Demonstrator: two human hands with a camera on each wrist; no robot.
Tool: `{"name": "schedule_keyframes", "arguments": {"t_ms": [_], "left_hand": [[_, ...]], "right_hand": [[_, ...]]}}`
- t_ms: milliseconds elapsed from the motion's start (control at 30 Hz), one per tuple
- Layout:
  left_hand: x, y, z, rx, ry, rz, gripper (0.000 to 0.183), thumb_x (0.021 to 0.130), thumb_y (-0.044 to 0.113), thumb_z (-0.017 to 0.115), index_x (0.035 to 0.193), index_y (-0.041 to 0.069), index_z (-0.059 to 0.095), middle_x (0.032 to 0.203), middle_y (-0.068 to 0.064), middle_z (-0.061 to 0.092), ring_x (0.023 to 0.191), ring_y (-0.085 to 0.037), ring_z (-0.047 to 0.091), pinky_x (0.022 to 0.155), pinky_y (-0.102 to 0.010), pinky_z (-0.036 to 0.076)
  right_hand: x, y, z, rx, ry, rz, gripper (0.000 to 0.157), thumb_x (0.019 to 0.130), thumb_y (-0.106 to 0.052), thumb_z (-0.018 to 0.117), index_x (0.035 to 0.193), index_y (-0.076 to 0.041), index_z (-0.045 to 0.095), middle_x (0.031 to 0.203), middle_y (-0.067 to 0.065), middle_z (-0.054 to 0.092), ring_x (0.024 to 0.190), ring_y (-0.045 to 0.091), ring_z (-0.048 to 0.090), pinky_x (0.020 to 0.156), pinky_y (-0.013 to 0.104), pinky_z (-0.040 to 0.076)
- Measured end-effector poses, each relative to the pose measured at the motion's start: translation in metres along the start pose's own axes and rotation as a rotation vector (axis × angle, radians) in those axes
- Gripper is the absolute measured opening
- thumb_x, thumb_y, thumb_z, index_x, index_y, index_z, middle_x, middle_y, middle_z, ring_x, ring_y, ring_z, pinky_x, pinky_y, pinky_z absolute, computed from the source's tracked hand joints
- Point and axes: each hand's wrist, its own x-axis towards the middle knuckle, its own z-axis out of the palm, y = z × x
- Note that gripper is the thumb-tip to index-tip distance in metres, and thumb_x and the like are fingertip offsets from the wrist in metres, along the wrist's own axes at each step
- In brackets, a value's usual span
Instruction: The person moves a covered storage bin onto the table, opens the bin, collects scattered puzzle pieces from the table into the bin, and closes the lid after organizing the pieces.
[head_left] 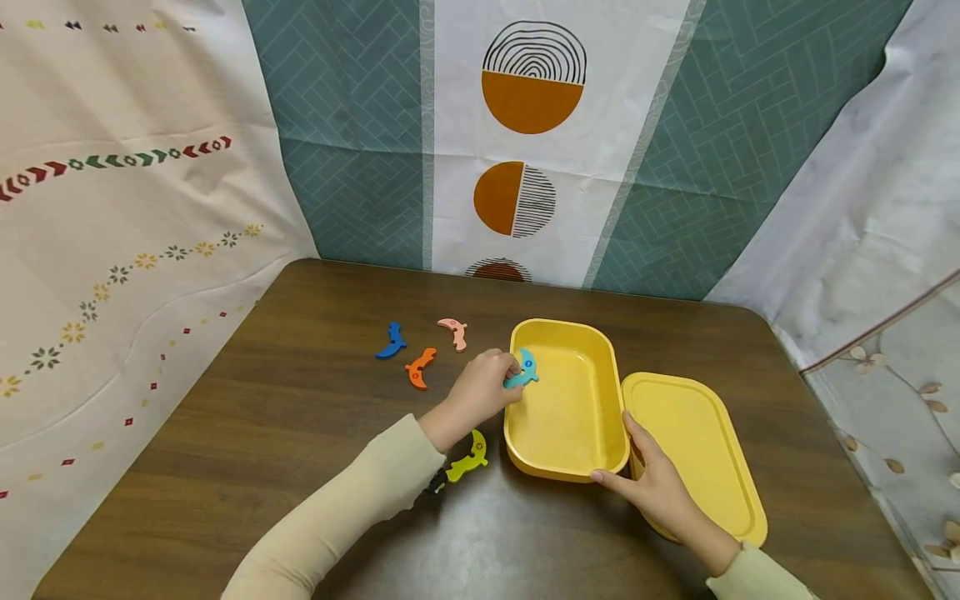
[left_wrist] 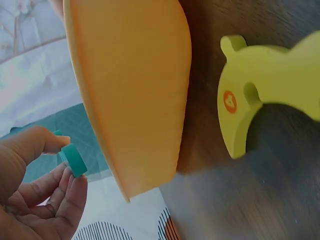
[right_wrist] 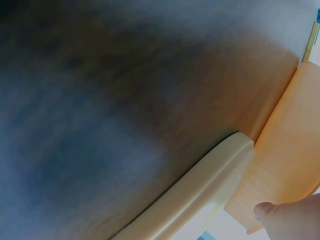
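Note:
My left hand [head_left: 480,387] pinches a light-blue curved toy piece [head_left: 528,367] between thumb and fingertips, over the left rim of a yellow box [head_left: 566,475]. In the left wrist view, the piece [left_wrist: 74,161] shows edge-on beside the box's outer wall [left_wrist: 135,100]. At the box's near right corner, my right hand [head_left: 660,483] holds on, thumb at the near rim and fingers along the right side. The thumb [right_wrist: 285,215] lies against the outer wall in the right wrist view. Below my left wrist lies a yellow-green curved toy piece [head_left: 472,457].
A yellow lid [head_left: 697,450] lies right of the box, close against it. Blue [head_left: 393,342], orange [head_left: 419,369] and pink [head_left: 454,332] curved pieces lie on the wooden table [head_left: 300,392] to the left. A black piece [head_left: 437,481], partly hidden by the sleeve, adjoins the yellow-green one.

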Motion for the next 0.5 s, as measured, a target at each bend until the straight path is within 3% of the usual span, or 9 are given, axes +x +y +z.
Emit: {"name": "schedule_keyframes", "arguments": {"t_ms": [500], "left_hand": [[0.001, 0.013, 0.02, -0.018, -0.097, 0.058, 0.019, 0.082, 0.013, 0.073, 0.096, 0.001, 0.069, 0.087, -0.004, 0.06, 0.076, -0.012, 0.053, 0.071, -0.022, 0.048]], "right_hand": [[0.001, -0.003, -0.001, 0.034, 0.01, -0.008, 0.101, 0.077, -0.022, 0.08, 0.149, 0.005, 0.015, 0.153, 0.029, 0.019, 0.138, 0.045, 0.024, 0.104, 0.05, 0.028]]}}
